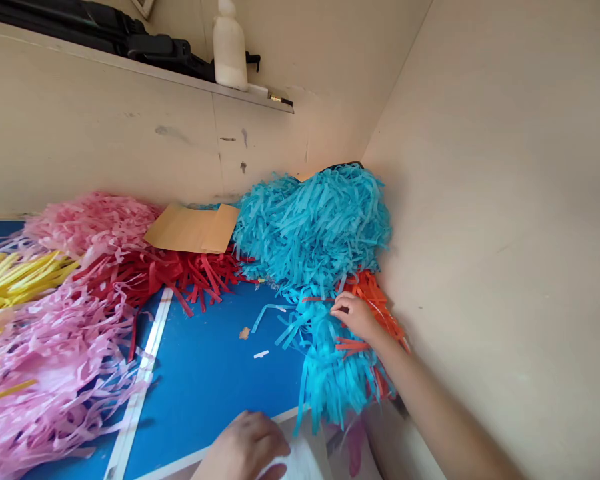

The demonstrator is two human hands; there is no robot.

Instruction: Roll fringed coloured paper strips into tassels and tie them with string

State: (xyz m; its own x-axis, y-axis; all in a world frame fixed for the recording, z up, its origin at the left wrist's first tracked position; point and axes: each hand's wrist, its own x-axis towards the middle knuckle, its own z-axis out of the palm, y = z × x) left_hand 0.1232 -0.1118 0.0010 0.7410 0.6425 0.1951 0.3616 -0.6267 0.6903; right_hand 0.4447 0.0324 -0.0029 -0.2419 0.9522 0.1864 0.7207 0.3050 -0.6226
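Note:
My right hand (pixel 357 317) is closed in a pinch, with a thin red strip (pixel 317 299) running out leftward from its fingertips. Under and around it lie turquoise fringed paper strips (pixel 330 373) and orange strips (pixel 367 293). At the bottom edge, my left hand (pixel 250 443) has its fingers loosely bent and the thumb apart, with nothing visible between them. Beside its fingers is a white sheet-like thing (pixel 305 460), partly cut off by the frame.
A blue table (pixel 205 373) carries a big turquoise fringe pile (pixel 320 220), pink fringe (pixel 95 227), red fringe (pixel 180 267), yellow strips (pixel 25 280) and lilac fringe (pixel 45 380). A tan folded paper (pixel 195 228) rests on the fringe. A wall shelf (pixel 180 75) holds a white bottle (pixel 230 53).

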